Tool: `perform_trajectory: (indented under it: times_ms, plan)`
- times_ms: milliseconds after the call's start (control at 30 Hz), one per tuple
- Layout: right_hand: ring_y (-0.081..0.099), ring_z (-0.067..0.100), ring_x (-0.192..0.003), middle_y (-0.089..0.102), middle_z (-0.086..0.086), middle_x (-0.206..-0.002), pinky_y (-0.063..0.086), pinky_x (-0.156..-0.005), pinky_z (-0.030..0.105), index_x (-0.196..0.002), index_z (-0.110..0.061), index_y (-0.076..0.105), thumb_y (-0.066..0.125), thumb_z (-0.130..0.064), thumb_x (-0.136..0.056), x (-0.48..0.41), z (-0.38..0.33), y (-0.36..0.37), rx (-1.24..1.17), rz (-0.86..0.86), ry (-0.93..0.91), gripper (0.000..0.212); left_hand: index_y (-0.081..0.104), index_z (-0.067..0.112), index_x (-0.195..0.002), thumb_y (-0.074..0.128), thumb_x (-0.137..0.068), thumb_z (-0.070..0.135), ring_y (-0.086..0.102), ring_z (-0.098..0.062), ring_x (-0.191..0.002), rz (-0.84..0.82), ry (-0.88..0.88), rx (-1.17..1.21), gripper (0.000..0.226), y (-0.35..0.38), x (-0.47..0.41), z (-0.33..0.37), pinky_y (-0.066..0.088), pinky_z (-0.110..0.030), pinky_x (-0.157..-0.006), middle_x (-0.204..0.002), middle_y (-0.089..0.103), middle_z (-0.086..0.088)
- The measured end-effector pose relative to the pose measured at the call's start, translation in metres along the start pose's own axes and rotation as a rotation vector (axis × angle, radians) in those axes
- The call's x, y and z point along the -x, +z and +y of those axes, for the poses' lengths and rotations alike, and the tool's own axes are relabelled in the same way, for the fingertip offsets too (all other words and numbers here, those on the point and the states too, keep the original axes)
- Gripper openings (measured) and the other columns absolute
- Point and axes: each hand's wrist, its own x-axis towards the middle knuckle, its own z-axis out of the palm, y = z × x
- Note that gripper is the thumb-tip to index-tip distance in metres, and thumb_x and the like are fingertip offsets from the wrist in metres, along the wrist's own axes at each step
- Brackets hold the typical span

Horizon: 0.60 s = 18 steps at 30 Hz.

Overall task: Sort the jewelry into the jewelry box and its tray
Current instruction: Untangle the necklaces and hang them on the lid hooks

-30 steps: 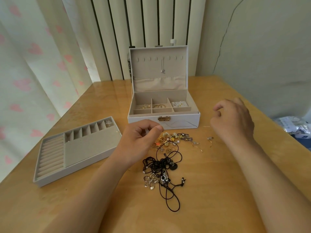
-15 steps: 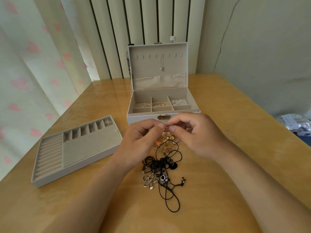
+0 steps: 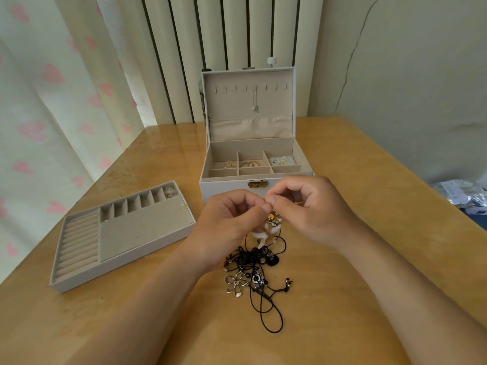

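1. Left hand [image 3: 232, 223]: grip pinches a small gold piece [image 3: 272, 215].
2. Right hand [image 3: 312, 210]: grip pinches the same piece.
3. Jewelry box [image 3: 224, 189]: lid open, on the tabletop [image 3: 158, 159], just behind the hands.
4. Tray [image 3: 142, 227]: left of the box.
5. Black cord necklaces [image 3: 253, 260]: tangled heap beneath the hands.

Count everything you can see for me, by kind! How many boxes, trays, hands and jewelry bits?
Jewelry box: 1
Tray: 1
Hands: 2, the left hand and the right hand
Necklace hanging in the lid: 1
Gold piece pinched by both hands: 1
Total: 6
The tangled pile is too knotted to count.
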Motion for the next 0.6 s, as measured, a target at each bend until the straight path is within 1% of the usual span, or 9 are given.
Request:
perform_trajectory:
  times_ms: [67,100,167,200,267,333,400,500,600]
  plan:
    - [0.058,0.015,-0.057,0.068,0.004,-0.068,0.049,-0.054,0.034,-0.080,-0.016,0.073,0.066,-0.019,-0.087,0.000,-0.002,0.000,-0.043,0.001,0.028,0.010,0.068,0.000,-0.085,0.065,-0.091,0.001,0.064,-0.012,-0.061,0.007,-0.006,-0.006,0.007,-0.001,0.000,-0.001,0.054,-0.023,-0.065,-0.066,0.067,-0.004]
    - [0.056,0.010,-0.055,0.066,0.002,-0.065,0.046,-0.052,0.027,-0.081,-0.013,0.072,0.067,-0.015,-0.089,-0.001,-0.003,0.000,-0.081,0.005,0.053,0.010,0.068,0.003,-0.084,0.066,-0.091,0.002,0.064,-0.013,-0.063,0.012,-0.004,-0.010,0.008,-0.001,-0.001,-0.001,0.054,-0.025,-0.067,-0.067,0.067,-0.004]
    - [0.053,0.009,-0.051,0.063,0.001,-0.061,0.040,-0.046,0.019,-0.084,-0.006,0.071,0.065,-0.004,-0.092,-0.002,-0.006,0.000,-0.187,0.032,0.139,0.011,0.070,0.007,-0.081,0.070,-0.090,0.006,0.064,-0.018,-0.067,0.017,0.002,-0.002,0.009,-0.002,-0.002,-0.003,0.057,-0.032,-0.072,-0.072,0.067,-0.012]
    - [0.052,0.012,-0.049,0.062,0.003,-0.060,0.037,-0.042,0.019,-0.084,-0.005,0.070,0.063,-0.003,-0.093,-0.002,-0.008,-0.001,-0.242,0.051,0.190,0.012,0.070,0.007,-0.081,0.071,-0.087,0.010,0.064,-0.022,-0.069,0.019,0.006,0.015,0.007,-0.003,-0.002,-0.004,0.057,-0.035,-0.073,-0.075,0.067,-0.015]
    - [0.046,0.015,-0.046,0.059,0.006,-0.058,0.030,-0.039,0.021,-0.084,-0.005,0.069,0.060,-0.002,-0.093,-0.003,-0.011,-0.002,-0.335,0.074,0.283,0.013,0.069,0.004,-0.084,0.070,-0.087,0.010,0.064,-0.024,-0.070,0.020,0.013,0.051,0.007,-0.004,-0.002,-0.005,0.057,-0.036,-0.073,-0.077,0.066,-0.020]
    - [0.038,0.015,-0.042,0.054,0.007,-0.056,0.024,-0.039,0.020,-0.083,-0.007,0.068,0.057,-0.002,-0.093,-0.004,-0.013,-0.002,-0.393,0.070,0.357,0.016,0.069,0.000,-0.087,0.069,-0.090,0.006,0.064,-0.025,-0.072,0.011,0.016,0.063,0.006,-0.004,-0.002,-0.005,0.057,-0.034,-0.071,-0.080,0.068,-0.022]
    - [0.032,0.015,-0.041,0.050,0.007,-0.055,0.019,-0.040,0.019,-0.081,-0.008,0.067,0.056,-0.001,-0.092,-0.004,-0.014,0.000,-0.427,0.058,0.410,0.017,0.067,-0.001,-0.089,0.067,-0.091,-0.001,0.066,-0.024,-0.074,-0.001,0.018,0.055,0.002,-0.003,-0.001,-0.005,0.056,-0.032,-0.071,-0.081,0.070,-0.018]
    - [0.028,0.015,-0.041,0.047,0.006,-0.053,0.017,-0.042,0.020,-0.081,-0.010,0.064,0.057,-0.002,-0.092,-0.005,-0.014,0.004,-0.432,0.040,0.460,0.016,0.065,-0.001,-0.090,0.067,-0.087,-0.009,0.069,-0.019,-0.076,0.004,0.031,0.062,0.008,-0.001,-0.001,-0.006,0.056,-0.027,-0.070,-0.081,0.071,-0.016]
    - [0.027,0.014,-0.041,0.046,0.005,-0.051,0.016,-0.043,0.020,-0.083,-0.011,0.062,0.055,0.000,-0.091,-0.004,-0.014,0.005,-0.443,0.033,0.481,0.016,0.066,-0.002,-0.093,0.066,-0.085,-0.014,0.071,-0.024,-0.073,-0.004,0.053,0.110,0.015,0.000,0.000,-0.006,0.059,-0.033,-0.069,-0.081,0.073,-0.017]
